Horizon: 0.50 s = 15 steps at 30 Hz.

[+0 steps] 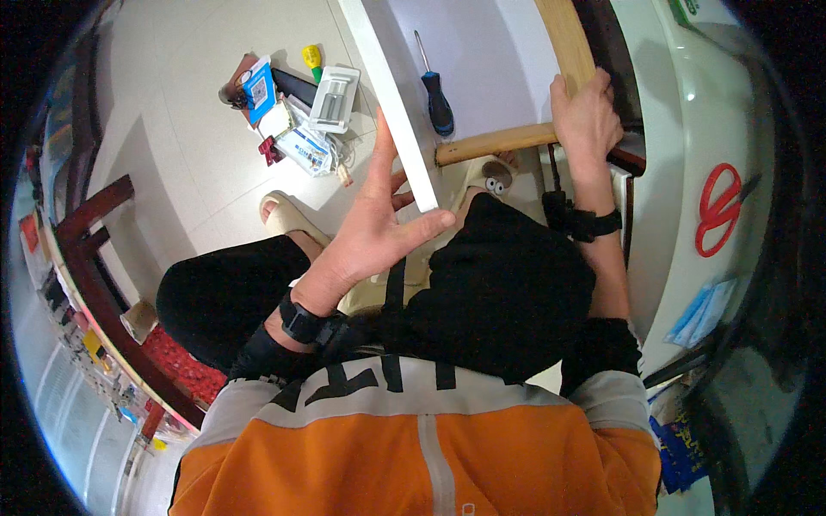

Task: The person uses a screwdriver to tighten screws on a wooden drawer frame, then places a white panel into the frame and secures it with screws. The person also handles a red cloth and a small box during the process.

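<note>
A drawer [508,64] with a white front panel [387,86] and pale wooden sides is in front of me, above my knees. My left hand [370,228] grips the near end of that panel, thumb on one side and fingers on the other. At the wooden corner on the right, my right hand [588,120] is wrapped over the frame, its fingertips curled round the wood. Inside the drawer, against the white panel, lies a screwdriver [438,99] with a blue and black handle, its shaft pointing away from me.
On the floor at far left are a grey-white plastic holder [335,99], a yellow-green handled tool [312,60], a blue card [258,90], a clear packet [307,148] and a red clip [269,151]. Red-handled scissors [712,215] and a blue packet [701,314] lie on the pale surface at right.
</note>
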Motion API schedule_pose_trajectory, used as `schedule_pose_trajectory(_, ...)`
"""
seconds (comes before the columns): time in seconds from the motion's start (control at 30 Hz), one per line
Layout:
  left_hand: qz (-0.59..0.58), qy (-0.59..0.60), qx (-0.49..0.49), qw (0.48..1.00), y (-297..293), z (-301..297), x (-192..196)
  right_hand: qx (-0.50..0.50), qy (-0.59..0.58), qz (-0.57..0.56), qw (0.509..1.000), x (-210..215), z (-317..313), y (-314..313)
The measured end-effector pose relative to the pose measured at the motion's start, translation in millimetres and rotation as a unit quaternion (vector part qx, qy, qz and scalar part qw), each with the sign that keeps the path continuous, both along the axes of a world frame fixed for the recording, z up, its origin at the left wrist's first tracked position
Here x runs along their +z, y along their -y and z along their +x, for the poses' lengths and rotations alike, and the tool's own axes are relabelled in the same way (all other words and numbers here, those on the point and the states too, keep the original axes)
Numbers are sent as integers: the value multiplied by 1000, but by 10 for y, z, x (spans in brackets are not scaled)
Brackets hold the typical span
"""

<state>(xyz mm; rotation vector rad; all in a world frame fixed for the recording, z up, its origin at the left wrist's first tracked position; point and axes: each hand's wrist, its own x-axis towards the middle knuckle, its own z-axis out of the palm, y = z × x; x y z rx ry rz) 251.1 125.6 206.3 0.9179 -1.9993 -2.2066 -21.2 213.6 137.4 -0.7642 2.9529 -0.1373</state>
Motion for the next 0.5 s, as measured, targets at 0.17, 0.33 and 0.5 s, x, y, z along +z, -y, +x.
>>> schedule_pose_trajectory(0.17, -265, 54, -14, 963, -145, -119, 8, 29, -33, -7, 999, 10, 19, -9)
schedule_pose_trajectory(0.33, -311, 67, -8, 948, -134, -160, 31, 33, -15, 10, 999, 14, 3, -17)
schedule_pose_trajectory(0.5, -367, 34, 12, 930, -145, -175, 27, 30, 14, -18, 999, 49, -9, -29)
